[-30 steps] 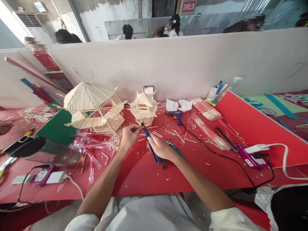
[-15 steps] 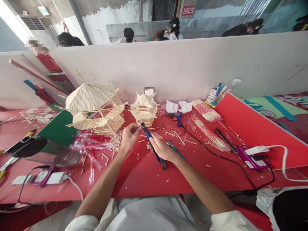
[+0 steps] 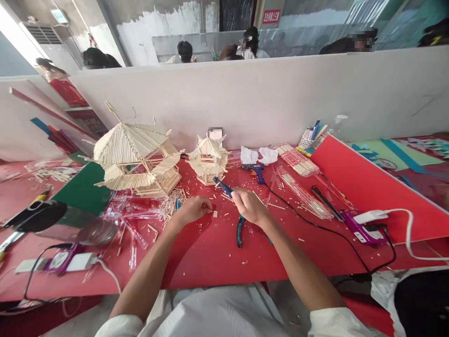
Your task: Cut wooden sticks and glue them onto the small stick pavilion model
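My right hand [image 3: 249,206] is closed around a long dark blue hand tool [image 3: 223,186], its tip pointing up and left toward the small stick pavilion [image 3: 208,159]. What kind of tool it is I cannot make out. Low over the table, my left hand [image 3: 194,208] has its fingers curled together; anything between the fingertips is too small to see. Right beside those fingertips lies a little panel of short sticks [image 3: 215,214]. Green-handled pliers [image 3: 240,231] rest under and below my right hand, partly hidden by it. A larger stick pavilion [image 3: 133,157] stands to the left.
A blue glue gun [image 3: 258,173] with a cord lies right of the small pavilion, near packs of sticks [image 3: 298,161]. A red board [image 3: 379,187] leans at right. Clear bottle [image 3: 77,222], plastic wrappers [image 3: 129,206] and power adapters [image 3: 65,257] occupy the left. A white partition [image 3: 245,98] stands behind.
My left hand has come away from the tool's tip and moved down to the table. My right hand has shifted right with the tool, uncovering more of the pliers.
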The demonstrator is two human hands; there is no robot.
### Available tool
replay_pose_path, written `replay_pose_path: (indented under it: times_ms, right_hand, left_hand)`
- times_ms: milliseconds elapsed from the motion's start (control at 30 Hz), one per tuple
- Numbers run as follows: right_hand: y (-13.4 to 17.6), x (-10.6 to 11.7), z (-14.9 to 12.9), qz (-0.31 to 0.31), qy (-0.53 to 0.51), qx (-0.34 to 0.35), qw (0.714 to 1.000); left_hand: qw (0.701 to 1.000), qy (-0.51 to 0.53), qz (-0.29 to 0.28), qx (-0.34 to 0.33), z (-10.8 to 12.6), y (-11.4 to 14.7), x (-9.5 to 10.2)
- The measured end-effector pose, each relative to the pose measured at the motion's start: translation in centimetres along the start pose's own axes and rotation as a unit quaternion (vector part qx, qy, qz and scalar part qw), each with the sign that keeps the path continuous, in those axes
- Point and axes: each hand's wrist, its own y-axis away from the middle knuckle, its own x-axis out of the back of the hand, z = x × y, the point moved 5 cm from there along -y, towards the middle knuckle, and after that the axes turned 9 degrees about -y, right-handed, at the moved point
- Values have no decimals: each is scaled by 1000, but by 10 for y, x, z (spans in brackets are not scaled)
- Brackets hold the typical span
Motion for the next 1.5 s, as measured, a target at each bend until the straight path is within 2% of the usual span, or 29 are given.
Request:
replay_pose_path:
  times_ms: [100,200,300,400,500,600,800,1300,1500]
  right_hand:
    - [0,-1,4,-16,73,-5,997]
    - [0,-3,5,-44,148,-6,988]
    - [0,-6,4,-66,192,-11,979]
    - [0,-11,2,-80,211,-12,974]
    - [-2,-16,0,-89,222,-4,971]
    - [-3,-21,0,-92,225,0,970]
    - [-4,-25,2,-91,237,-7,967]
    - [-10,-29,13,-125,262,-47,956]
    - [-11,-29,14,-126,268,-37,954]
  left_hand:
    - [999,-36,-14,17,-2,0,1]
    - [999,-25,31,22,-4,2,14]
    - [993,50,108,-27,5,7,33]
    - [980,134,108,-104,20,12,40]
    - [973,143,107,-144,29,14,40]
    - [975,135,121,-126,27,11,37]
    - [981,134,99,-100,22,9,35]
    - [975,168,108,-97,18,8,32]
    - [976,153,118,-96,21,8,34]
